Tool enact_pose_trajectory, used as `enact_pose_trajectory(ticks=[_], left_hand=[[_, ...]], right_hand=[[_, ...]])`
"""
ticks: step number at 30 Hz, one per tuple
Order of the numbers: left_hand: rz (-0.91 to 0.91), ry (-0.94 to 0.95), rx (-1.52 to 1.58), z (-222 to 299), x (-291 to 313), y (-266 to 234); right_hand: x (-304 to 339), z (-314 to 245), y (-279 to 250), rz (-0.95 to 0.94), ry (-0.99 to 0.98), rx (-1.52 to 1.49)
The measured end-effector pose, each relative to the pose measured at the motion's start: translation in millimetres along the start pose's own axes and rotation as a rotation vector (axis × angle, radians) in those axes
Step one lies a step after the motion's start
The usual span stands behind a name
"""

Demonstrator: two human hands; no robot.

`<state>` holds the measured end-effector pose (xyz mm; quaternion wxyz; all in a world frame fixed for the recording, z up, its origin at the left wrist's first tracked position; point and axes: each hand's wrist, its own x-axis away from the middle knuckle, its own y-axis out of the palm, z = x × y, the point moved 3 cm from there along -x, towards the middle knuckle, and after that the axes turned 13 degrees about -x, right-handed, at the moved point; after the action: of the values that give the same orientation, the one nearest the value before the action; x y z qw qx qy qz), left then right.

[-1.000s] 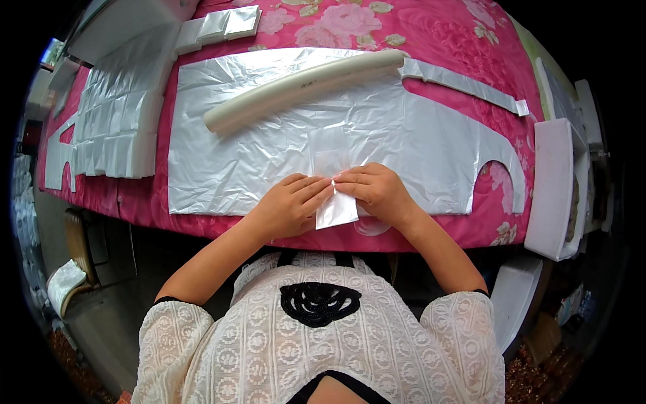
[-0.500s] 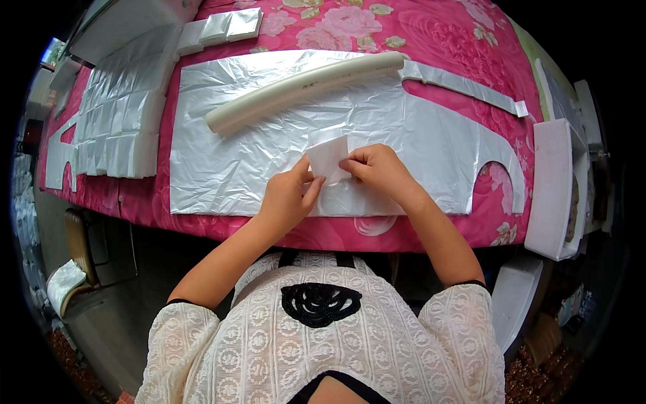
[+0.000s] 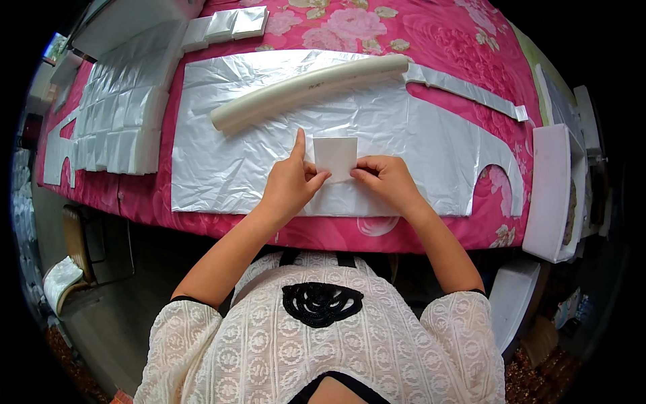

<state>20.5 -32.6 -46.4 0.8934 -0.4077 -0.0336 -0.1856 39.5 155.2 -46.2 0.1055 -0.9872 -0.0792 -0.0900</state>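
A small white square card [image 3: 335,159] stands tilted up between my hands, over a large white plastic bag with handle cutouts [image 3: 269,161] spread flat. My right hand [image 3: 387,176] pinches the card's right edge between thumb and fingers. At the lower left edge of the card, the thumb and curled fingers of my left hand [image 3: 288,180] grip it, while the index finger points away from me. Beyond my hands, a long pale tube [image 3: 309,91] lies slantwise across the bag.
Rows of folded white plastic packets [image 3: 124,128] lie at the left, with several more [image 3: 222,25] at the far edge. A pink flowered cloth [image 3: 444,40] covers the table. An open white box [image 3: 548,195] stands at the right edge, a chair [image 3: 77,236] at the lower left.
The card has turned from slanted to nearly square-on and now sits slightly right. My left index finger has lifted off it and straightened; my right hand has shifted slightly right.
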Motion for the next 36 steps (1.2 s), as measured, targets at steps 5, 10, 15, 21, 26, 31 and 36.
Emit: enact_pose_trajectory(ticks=[5,10,15,21,26,31,36], left_hand=[[0.018,-0.013,-0.033,-0.4,-1.2,-1.6],[-0.011,-0.053,-0.021,4.2,-4.0,-4.8],[-0.008,-0.044,0.004,0.5,-5.8,-8.1],[0.347,0.417,-0.530,13.7,-7.1,-8.6],[0.230,0.511,-0.645,22.4,-14.0,29.8],[0.133,0.417,-0.640,11.8,-14.1,42.8],[0.141,0.411,-0.686,9.8,-15.0,44.3]], right_hand=[[-11.6,-5.5,-0.8,0.002,0.069,0.133],[-24.1,-6.7,-3.0,-0.029,0.236,0.141],[-28.4,-11.0,-1.7,-0.060,0.301,0.200],[-30.1,-9.0,-0.8,-0.058,0.282,0.192],[-32.9,-1.5,-0.2,-0.042,0.267,0.220],[-27.5,-1.9,2.4,-0.012,0.225,0.261],[-16.2,-15.6,5.2,0.004,0.074,0.540]])
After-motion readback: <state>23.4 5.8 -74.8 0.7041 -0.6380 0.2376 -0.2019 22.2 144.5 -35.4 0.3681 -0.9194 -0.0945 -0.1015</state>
